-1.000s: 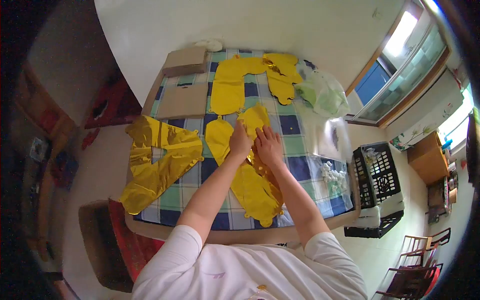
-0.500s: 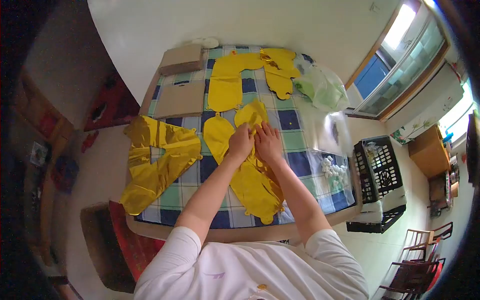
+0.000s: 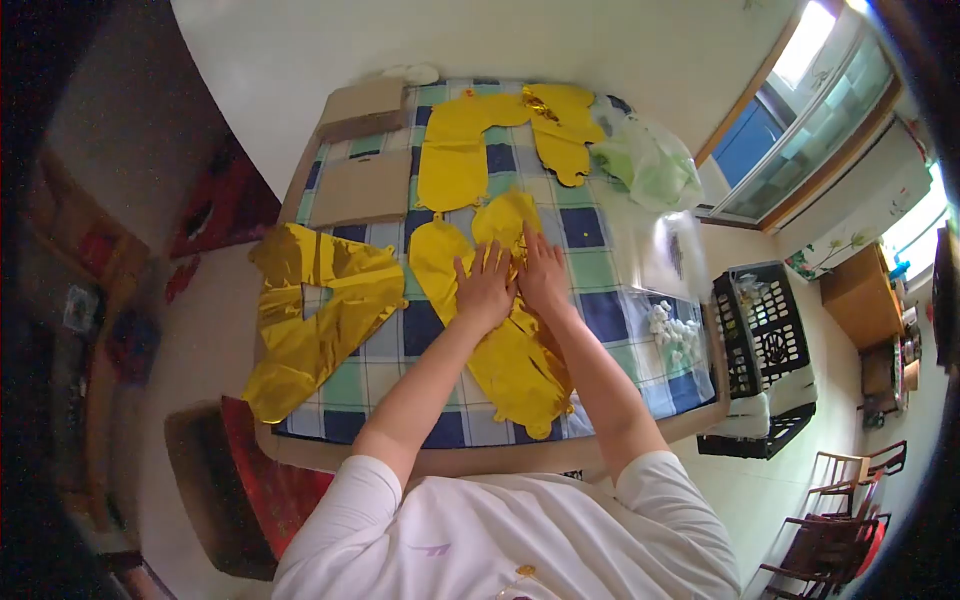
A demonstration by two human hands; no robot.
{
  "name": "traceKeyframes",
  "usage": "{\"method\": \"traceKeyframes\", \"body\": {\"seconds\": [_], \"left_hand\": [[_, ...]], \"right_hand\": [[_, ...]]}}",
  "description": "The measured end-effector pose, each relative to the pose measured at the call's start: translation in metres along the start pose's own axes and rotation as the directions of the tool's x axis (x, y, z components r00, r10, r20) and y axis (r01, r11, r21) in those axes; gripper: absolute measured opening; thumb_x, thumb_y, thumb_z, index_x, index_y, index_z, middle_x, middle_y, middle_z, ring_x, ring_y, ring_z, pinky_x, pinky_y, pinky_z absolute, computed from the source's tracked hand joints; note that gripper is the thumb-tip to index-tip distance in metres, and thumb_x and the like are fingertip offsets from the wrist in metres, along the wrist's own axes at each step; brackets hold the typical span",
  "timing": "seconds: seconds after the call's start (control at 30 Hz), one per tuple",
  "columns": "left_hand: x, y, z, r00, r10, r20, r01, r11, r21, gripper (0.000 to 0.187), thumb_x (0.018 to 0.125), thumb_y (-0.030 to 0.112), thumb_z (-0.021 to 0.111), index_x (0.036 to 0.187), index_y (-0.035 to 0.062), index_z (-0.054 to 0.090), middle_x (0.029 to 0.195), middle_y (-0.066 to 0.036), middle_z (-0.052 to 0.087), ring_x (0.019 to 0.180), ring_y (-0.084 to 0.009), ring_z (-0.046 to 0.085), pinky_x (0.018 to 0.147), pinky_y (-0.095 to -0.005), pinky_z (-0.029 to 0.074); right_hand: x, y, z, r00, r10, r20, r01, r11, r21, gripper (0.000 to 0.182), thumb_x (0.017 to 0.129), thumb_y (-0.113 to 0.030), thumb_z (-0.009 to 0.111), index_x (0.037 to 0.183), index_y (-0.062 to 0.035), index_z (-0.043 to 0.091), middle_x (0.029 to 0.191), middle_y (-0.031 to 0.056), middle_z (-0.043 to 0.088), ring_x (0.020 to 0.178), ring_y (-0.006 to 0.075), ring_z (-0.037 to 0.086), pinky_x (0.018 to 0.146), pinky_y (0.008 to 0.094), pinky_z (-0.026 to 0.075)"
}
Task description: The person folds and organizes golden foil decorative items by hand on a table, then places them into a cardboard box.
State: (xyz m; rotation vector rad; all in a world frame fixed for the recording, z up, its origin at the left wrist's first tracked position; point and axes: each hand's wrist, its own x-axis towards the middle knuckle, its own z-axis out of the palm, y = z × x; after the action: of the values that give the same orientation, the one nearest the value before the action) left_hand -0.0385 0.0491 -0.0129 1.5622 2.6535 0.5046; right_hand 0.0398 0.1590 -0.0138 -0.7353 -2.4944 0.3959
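Blue-green checked cloth (image 3: pixel 460 424) underlies everything. On it, gold foil balloon (image 3: pixel 516 377) lies beneath both hands, left (image 3: pixel 542 280) and right (image 3: pixel 486 292), fingers extended.

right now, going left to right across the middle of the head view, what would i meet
Holed gold foil piece → left hand → right hand → clear plastic → black crate → wooden cabinet.

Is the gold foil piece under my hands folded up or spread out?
Spread out: the gold foil piece lies mostly flat, its lobes reaching past both hands, though creased near the fingers.
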Motion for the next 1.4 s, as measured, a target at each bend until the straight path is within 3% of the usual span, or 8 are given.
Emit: {"method": "traceKeyframes", "body": {"seconds": [0.23,0.43,0.53,0.67,0.87,0.97,1.17,1.4], "left_hand": [[-0.003,-0.002,-0.023,0.997,-0.051,0.065,0.051,0.999,-0.001,0.063,0.086,0.038,0.055,0.141,0.0107,0.038,0.151,-0.014,0.026,0.141,-0.0283,0.019,0.108,-0.0622,0.014],[-0.047,-0.075,-0.013,0.864,-0.4,-0.304,0.2,0.829,-0.522,0.051,0.077,0.021,0.068,0.124,0.0046,0.057,0.128,-0.02,0.052,0.112,-0.0342,0.053,0.094,-0.045,0.041],[-0.063,-0.087,-0.019,0.835,-0.548,0.047,0.294,0.373,-0.88,0.039,0.081,0.021,0.068,0.117,0.0071,0.063,0.111,-0.008,0.063,0.101,-0.0172,0.058,0.083,-0.0286,0.045],[-0.063,-0.063,-0.052,0.831,-0.496,0.253,0.391,0.197,-0.899,0.039,0.086,0.019,0.063,0.122,0.0056,0.06,0.107,-0.005,0.063,0.095,-0.0126,0.058,0.082,-0.0248,0.044],[-0.043,-0.004,-0.069,0.989,-0.124,-0.076,-0.005,0.491,-0.871,0.041,0.09,0.021,0.061,0.124,0.001,0.057,0.105,-0.006,0.064,0.098,-0.0168,0.059,0.092,-0.0293,0.043],[-0.034,0.001,-0.058,0.976,-0.054,0.209,0.216,0.267,-0.939,0.036,0.091,0.018,0.058,0.121,-0.0017,0.057,0.113,-0.011,0.061,0.106,-0.0184,0.057,0.094,-0.03,0.042],[-0.04,-0.035,0.0,0.932,-0.11,-0.346,-0.052,0.902,-0.429,0.042,0.089,0.012,0.055,0.128,-0.0002,0.049,0.135,-0.018,0.046,0.128,-0.0342,0.041,0.105,-0.0429,0.034],[-0.046,0.003,-0.002,0.994,0.101,-0.032,-0.102,0.994,-0.031,0.05,0.096,0.031,0.045,0.139,0.008,0.04,0.149,-0.014,0.029,0.138,-0.0308,0.027,0.111,-0.0488,0.023]], "right_hand": [[0.004,0.009,0.003,0.993,-0.104,0.053,0.112,0.979,-0.169,0.048,0.084,-0.013,0.052,0.131,-0.0136,0.048,0.138,0.0169,0.046,0.132,0.0329,0.038,0.107,0.0514,0.028],[-0.002,0.009,0.009,0.994,-0.107,0.011,0.108,0.988,-0.107,0.046,0.081,-0.008,0.051,0.126,-0.0126,0.053,0.137,0.0175,0.047,0.131,0.0335,0.038,0.106,0.052,0.028],[-0.001,0.007,0.004,0.995,-0.096,0.027,0.099,0.99,-0.102,0.047,0.08,-0.009,0.051,0.127,-0.0128,0.053,0.136,0.0178,0.046,0.131,0.0334,0.039,0.106,0.0519,0.029],[-0.003,0.009,0.006,0.994,-0.113,0.005,0.112,0.984,-0.135,0.048,0.08,-0.009,0.052,0.127,-0.0133,0.052,0.136,0.0178,0.046,0.13,0.033,0.04,0.106,0.0511,0.029],[0.0,0.008,0.004,0.992,-0.123,0.013,0.124,0.978,-0.166,0.047,0.081,-0.012,0.052,0.128,-0.0136,0.052,0.137,0.0164,0.046,0.13,0.0324,0.041,0.107,0.0503,0.03],[-0.003,0.014,0.009,0.99,-0.132,0.042,0.138,0.969,-0.203,0.047,0.082,-0.015,0.052,0.129,-0.0113,0.051,0.138,0.0163,0.046,0.131,0.0323,0.039,0.107,0.0504,0.029],[-0.001,0.012,0.005,0.988,-0.065,0.143,0.099,0.964,-0.246,0.049,0.084,-0.024,0.052,0.131,-0.0076,0.049,0.141,0.0155,0.042,0.135,0.031,0.033,0.109,0.0499,0.026],[-0.001,0.008,-0.007,0.978,-0.099,0.181,0.142,0.96,-0.24,0.047,0.085,-0.021,0.054,0.129,-0.0044,0.05,0.139,0.0173,0.044,0.131,0.0332,0.038,0.107,0.0487,0.029]]}}
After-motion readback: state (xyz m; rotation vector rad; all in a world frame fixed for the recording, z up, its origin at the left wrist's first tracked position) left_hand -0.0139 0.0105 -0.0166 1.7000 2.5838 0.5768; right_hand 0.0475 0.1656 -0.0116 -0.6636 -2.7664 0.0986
